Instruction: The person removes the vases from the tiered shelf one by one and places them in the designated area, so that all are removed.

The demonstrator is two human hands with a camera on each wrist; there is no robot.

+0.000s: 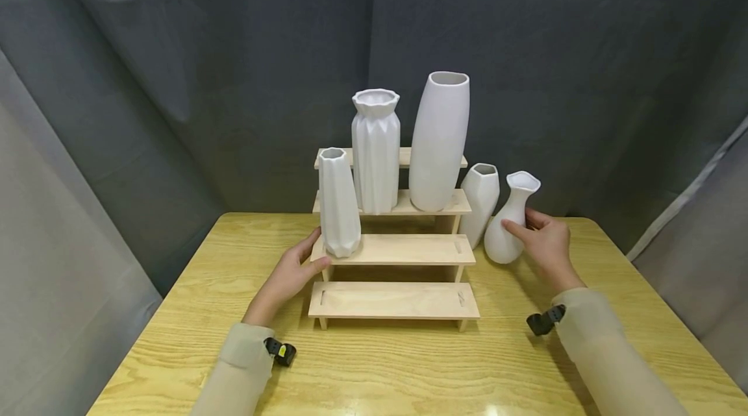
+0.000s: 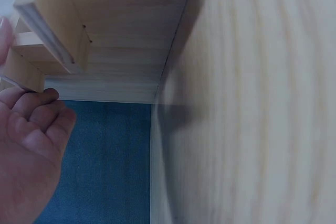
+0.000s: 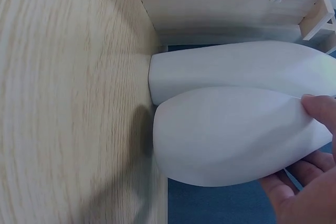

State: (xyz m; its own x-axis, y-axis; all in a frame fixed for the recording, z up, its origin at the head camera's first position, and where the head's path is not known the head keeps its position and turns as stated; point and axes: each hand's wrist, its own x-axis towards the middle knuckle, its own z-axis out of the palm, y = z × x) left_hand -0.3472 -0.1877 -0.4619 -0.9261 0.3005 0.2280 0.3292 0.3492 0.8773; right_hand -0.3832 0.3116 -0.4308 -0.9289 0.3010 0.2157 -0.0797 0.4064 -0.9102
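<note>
My left hand (image 1: 288, 274) grips the left end of a wooden stepped display stand (image 1: 403, 300), at the second step from the bottom. In the left wrist view its fingers (image 2: 44, 111) curl at the wooden edge. A slim ribbed white vase (image 1: 339, 208) stands on that step, close to the hand. My right hand (image 1: 549, 246) holds a bulbous white vase (image 1: 505, 237) with a flared rim, thumb and fingers around its neck. This vase tilts slightly right, its base right at the tabletop in the right wrist view. Beside it, a faceted white vase (image 1: 480, 203) leans by the stand's right side.
On the step above stand a pleated white vase (image 1: 376, 156) and a tall smooth white vase (image 1: 439, 143). The stand rests on a light wooden table (image 1: 374, 370). Dark grey curtains (image 1: 263, 78) hang behind the table, with lighter fabric at both sides.
</note>
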